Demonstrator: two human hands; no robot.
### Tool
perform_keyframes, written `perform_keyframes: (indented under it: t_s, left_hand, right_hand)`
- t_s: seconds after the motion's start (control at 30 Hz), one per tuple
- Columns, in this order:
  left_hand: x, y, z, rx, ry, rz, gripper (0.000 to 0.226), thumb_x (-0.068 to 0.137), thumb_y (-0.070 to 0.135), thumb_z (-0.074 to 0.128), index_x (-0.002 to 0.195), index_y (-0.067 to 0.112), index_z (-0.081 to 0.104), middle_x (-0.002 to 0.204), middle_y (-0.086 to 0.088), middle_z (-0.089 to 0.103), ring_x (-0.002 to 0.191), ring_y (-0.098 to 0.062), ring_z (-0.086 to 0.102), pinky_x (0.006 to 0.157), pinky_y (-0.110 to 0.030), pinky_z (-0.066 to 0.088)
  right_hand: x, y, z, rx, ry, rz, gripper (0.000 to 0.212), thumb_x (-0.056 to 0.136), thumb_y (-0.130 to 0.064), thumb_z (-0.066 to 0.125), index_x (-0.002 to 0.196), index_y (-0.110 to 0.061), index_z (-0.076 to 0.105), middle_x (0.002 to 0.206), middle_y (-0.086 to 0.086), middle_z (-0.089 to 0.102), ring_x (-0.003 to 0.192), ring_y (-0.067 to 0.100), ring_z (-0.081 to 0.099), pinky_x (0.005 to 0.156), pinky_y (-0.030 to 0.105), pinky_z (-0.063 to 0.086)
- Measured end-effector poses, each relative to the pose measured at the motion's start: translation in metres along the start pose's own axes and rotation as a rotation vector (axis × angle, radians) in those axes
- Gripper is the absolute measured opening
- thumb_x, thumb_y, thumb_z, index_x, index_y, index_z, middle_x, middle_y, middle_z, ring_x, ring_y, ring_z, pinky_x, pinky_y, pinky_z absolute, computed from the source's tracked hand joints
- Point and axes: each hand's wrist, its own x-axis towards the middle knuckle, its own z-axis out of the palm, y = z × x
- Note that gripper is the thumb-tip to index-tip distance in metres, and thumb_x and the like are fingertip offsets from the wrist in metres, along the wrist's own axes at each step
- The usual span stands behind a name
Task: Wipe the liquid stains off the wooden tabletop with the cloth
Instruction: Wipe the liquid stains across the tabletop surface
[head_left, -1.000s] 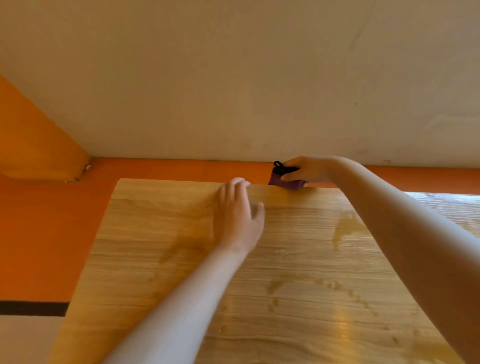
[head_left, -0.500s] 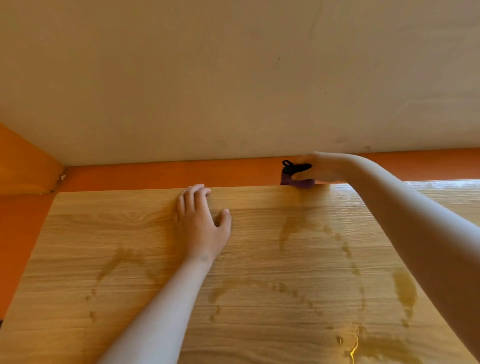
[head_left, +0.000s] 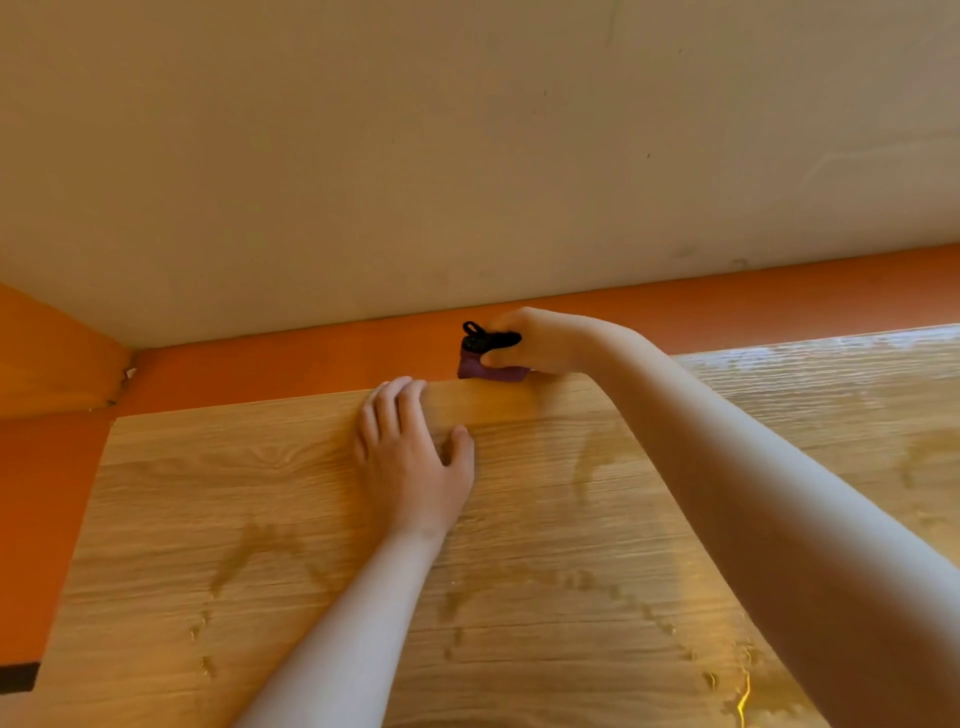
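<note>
Head cam: right hand (head_left: 524, 345) grips the purple cloth (head_left: 488, 371) right on the tabletop's (head_left: 234, 467) far edge, with a black cord (head_left: 485, 335) looping out of the fist. Left hand (head_left: 410, 462) lies flat on the wood just beside it, fingers straight, tips at that same edge. A wide stretch of wood runs from there to the left edge. Stains (head_left: 260, 551) trail across the light oak grain in streaks and drops, and there's a wet sheen (head_left: 831, 353) far right. Orange strip (head_left: 260, 364) past the edge, then a beige wall (head_left: 467, 156).
</note>
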Motion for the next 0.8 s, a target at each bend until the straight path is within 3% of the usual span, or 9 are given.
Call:
perform_keyframes:
  t_s: [0.17, 0.3, 0.43, 0.57, 0.67, 0.73, 0.8]
  left_hand:
    - [0.002, 0.002, 0.001, 0.014, 0.002, 0.009, 0.053, 0.078, 0.040, 0.048, 0.123, 0.012, 0.054, 0.131, -0.005, 0.051, 0.127, -0.027, 0.040, 0.104, -0.046, 0.030]
    - [0.001, 0.003, -0.001, 0.010, -0.025, 0.008, 0.055, 0.079, 0.041, 0.046, 0.125, 0.011, 0.053, 0.133, -0.007, 0.050, 0.130, -0.029, 0.038, 0.107, -0.049, 0.030]
    - [0.001, 0.002, 0.000, 0.020, -0.059, 0.006, 0.058, 0.080, 0.042, 0.043, 0.127, 0.009, 0.052, 0.135, -0.007, 0.049, 0.132, -0.030, 0.037, 0.108, -0.050, 0.028]
    - [0.001, 0.003, 0.000, 0.033, -0.083, 0.009, 0.059, 0.081, 0.043, 0.042, 0.129, 0.009, 0.050, 0.137, -0.007, 0.048, 0.134, -0.029, 0.036, 0.108, -0.050, 0.028]
    - [0.002, 0.003, 0.000, 0.044, -0.092, 0.007, 0.060, 0.081, 0.044, 0.042, 0.130, 0.009, 0.050, 0.138, -0.007, 0.048, 0.135, -0.029, 0.035, 0.108, -0.049, 0.027]
    - [0.002, 0.002, 0.000, 0.055, -0.094, 0.006, 0.061, 0.081, 0.044, 0.042, 0.130, 0.009, 0.050, 0.138, -0.007, 0.048, 0.135, -0.028, 0.035, 0.109, -0.049, 0.027]
    - [0.002, 0.002, 0.000, 0.064, -0.093, 0.009, 0.061, 0.081, 0.044, 0.041, 0.130, 0.009, 0.050, 0.138, -0.007, 0.048, 0.135, -0.028, 0.035, 0.109, -0.049, 0.026]
  right_hand:
    - [-0.054, 0.073, -0.050, -0.037, 0.075, 0.244, 0.004, 0.091, -0.025, 0.059, 0.093, -0.028, 0.060, 0.091, 0.000, 0.063, 0.083, 0.022, 0.059, 0.074, 0.032, 0.043]
    - [-0.090, 0.102, -0.074, -0.002, 0.150, 0.339, 0.021, 0.090, -0.017, 0.060, 0.083, -0.036, 0.058, 0.086, -0.004, 0.061, 0.078, 0.017, 0.055, 0.072, 0.030, 0.041]
    - [-0.076, 0.085, -0.064, -0.048, 0.114, 0.356, 0.020, 0.091, -0.018, 0.059, 0.081, -0.036, 0.058, 0.089, -0.001, 0.063, 0.083, 0.023, 0.058, 0.074, 0.034, 0.042]
    - [-0.042, 0.040, -0.039, -0.032, 0.051, 0.291, 0.020, 0.092, -0.024, 0.057, 0.078, -0.039, 0.054, 0.085, -0.007, 0.060, 0.078, 0.016, 0.056, 0.072, 0.030, 0.042]
    - [-0.015, 0.008, -0.015, -0.030, 0.019, 0.213, 0.008, 0.092, -0.026, 0.057, 0.098, -0.031, 0.059, 0.094, -0.006, 0.062, 0.088, 0.017, 0.058, 0.081, 0.034, 0.045]
    - [-0.004, -0.007, -0.006, -0.035, -0.005, 0.184, 0.023, 0.092, -0.027, 0.056, 0.115, -0.026, 0.058, 0.102, -0.004, 0.061, 0.092, 0.018, 0.057, 0.083, 0.035, 0.045]
    - [-0.001, -0.012, -0.005, -0.037, -0.014, 0.171, 0.026, 0.093, -0.027, 0.056, 0.119, -0.023, 0.058, 0.101, -0.003, 0.060, 0.090, 0.018, 0.056, 0.080, 0.034, 0.044]
